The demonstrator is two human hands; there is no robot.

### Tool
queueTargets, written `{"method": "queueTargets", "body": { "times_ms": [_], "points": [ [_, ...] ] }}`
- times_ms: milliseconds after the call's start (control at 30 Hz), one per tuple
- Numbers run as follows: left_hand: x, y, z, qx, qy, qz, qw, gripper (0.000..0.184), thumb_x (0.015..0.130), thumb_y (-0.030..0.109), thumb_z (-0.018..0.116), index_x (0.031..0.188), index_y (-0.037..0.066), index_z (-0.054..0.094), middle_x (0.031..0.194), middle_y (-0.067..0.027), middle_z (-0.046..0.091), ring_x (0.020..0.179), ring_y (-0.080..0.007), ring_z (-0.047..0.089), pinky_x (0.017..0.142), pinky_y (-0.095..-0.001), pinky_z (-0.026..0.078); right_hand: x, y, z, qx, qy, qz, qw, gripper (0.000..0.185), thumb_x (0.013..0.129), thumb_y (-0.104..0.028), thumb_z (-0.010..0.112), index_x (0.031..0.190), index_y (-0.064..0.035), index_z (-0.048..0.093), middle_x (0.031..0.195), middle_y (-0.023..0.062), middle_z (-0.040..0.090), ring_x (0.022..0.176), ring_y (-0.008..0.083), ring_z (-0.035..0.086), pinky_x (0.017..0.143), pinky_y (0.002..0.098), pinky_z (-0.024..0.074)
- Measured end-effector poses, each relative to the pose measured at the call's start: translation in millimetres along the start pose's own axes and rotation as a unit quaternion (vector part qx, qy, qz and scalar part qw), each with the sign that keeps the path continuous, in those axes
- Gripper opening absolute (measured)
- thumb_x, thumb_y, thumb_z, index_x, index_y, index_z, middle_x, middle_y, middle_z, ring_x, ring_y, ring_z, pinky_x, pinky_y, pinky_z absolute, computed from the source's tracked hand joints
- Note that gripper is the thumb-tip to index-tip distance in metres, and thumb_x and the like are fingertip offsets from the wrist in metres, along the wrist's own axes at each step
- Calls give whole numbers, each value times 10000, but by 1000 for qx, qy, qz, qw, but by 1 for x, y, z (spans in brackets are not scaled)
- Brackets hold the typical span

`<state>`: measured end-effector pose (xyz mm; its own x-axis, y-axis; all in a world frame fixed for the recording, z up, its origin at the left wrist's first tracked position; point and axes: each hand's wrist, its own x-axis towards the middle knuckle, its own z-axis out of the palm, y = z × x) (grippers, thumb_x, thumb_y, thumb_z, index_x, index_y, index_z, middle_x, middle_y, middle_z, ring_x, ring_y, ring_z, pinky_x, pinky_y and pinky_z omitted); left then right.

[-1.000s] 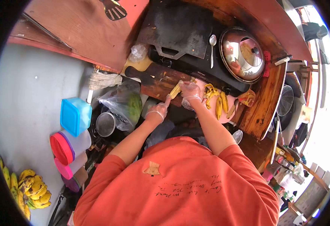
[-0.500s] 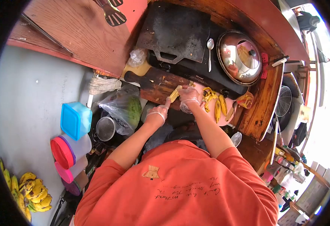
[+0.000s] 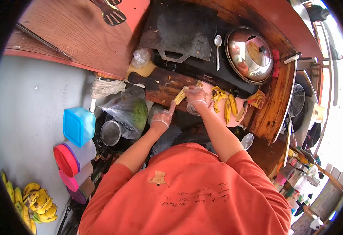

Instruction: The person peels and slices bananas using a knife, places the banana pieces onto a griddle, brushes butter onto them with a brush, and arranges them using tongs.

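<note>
A peeled-looking banana [image 3: 180, 96] lies at the board's [image 3: 161, 87] near edge, left hand [image 3: 162, 118] touching one end with an outstretched finger, right hand [image 3: 196, 101] curled at the other — whether either grips, I cannot tell. Peels [image 3: 218, 95] lie beside — the bunch [image 3: 42, 201] at left looks unpeeled.

A hand could pass low over the chopping board [image 3: 159, 87] between the banana [image 3: 180, 96] and the board's handle [image 3: 134, 78], but the griddle [image 3: 181, 31] stands beyond it, the shiny lid [image 3: 240, 55] farther right, the plastic bag [image 3: 128, 113] beside the left hand [image 3: 162, 117] and yellow peels [image 3: 218, 96] beside the right hand [image 3: 196, 98].
</note>
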<state>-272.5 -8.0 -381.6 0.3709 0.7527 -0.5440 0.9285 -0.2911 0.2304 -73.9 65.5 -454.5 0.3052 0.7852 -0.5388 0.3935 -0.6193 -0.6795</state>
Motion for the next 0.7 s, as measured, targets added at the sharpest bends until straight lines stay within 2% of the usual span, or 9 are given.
{"method": "queueTargets", "body": {
  "times_ms": [67, 133, 167, 233, 367, 433, 567, 633, 700],
  "points": [
    [5, 3, 7, 9, -5, -11, 1000, 755, 929, 107, 520, 1615, 140, 205, 964, -168, 702, 799, -328, 734, 690, -456, 596, 0, 0, -2, -29, 12, -9, 999, 376, 800, -363, 765, 1066, -98, 765, 953, 154, 761, 910, 279, 736, 849, 362, 559],
    [12, 3, 13, -12, 5, -5, 1000, 763, 936, 96, 498, 1622, 146, 168, 969, -166, 703, 803, -330, 736, 698, -458, 598, -4, -7, -7, -102, 40, -62, 992, 387, 802, -370, 764, 1080, -101, 760, 967, 155, 760, 919, 285, 735, 852, 364, 558],
    [12, 2, 16, -13, 5, -8, 1000, 763, 936, 96, 498, 1622, 146, 168, 969, -166, 703, 803, -330, 736, 698, -458, 598, -7, -12, -9, -103, 37, -64, 992, 387, 802, -370, 764, 1080, -101, 760, 967, 155, 760, 919, 285, 735, 852, 364, 558],
    [12, 1, 17, -4, 29, 8, 1000, 776, 914, 65, 502, 1616, 115, 176, 923, -183, 714, 770, -347, 722, 676, -462, 589, -17, -30, -16, -37, 18, 11, 999, 402, 803, -374, 759, 1089, -92, 759, 977, 165, 757, 928, 296, 733, 859, 365, 556],
    [9, -10, 22, -14, 31, 15, 999, 775, 915, 71, 504, 1617, 126, 182, 923, -173, 713, 766, -341, 722, 674, -458, 589, -8, -8, -4, -32, 45, -31, 998, 421, 809, -382, 749, 1096, -74, 754, 985, 174, 755, 937, 302, 731, 861, 368, 555],
    [5, -7, 10, -13, -5, -5, 1000, 759, 932, 88, 494, 1621, 161, 184, 1022, -186, 707, 849, -348, 735, 741, -460, 593, -3, -3, 0, -38, 44, -24, 998, 430, 814, -392, 745, 1088, -61, 753, 984, 175, 755, 929, 309, 732, 856, 370, 557],
    [-5, -2, 2, -7, -17, -17, 1000, 760, 933, 83, 492, 1622, 176, 183, 1034, -181, 710, 864, -342, 736, 741, -456, 593, -1, 1, 2, -77, 61, -49, 994, 421, 822, -401, 738, 1070, -61, 757, 965, 179, 754, 920, 318, 731, 852, 375, 557],
    [-18, -8, 10, -15, 20, -6, 1000, 790, 911, 69, 508, 1622, 186, 185, 951, -179, 717, 780, -341, 726, 659, -465, 586, -3, -1, -1, -72, 53, -61, 994, 407, 827, -401, 734, 1059, -67, 763, 948, 180, 752, 914, 319, 731, 850, 378, 557],
    [-31, -14, 14, -14, 9, -7, 1000, 787, 910, 73, 511, 1620, 187, 191, 961, -182, 715, 784, -343, 725, 669, -464, 586, -2, 0, -2, -75, 52, -75, 993, 402, 830, -403, 731, 1053, -70, 765, 941, 179, 751, 914, 316, 731, 846, 378, 557]
  ]
}}
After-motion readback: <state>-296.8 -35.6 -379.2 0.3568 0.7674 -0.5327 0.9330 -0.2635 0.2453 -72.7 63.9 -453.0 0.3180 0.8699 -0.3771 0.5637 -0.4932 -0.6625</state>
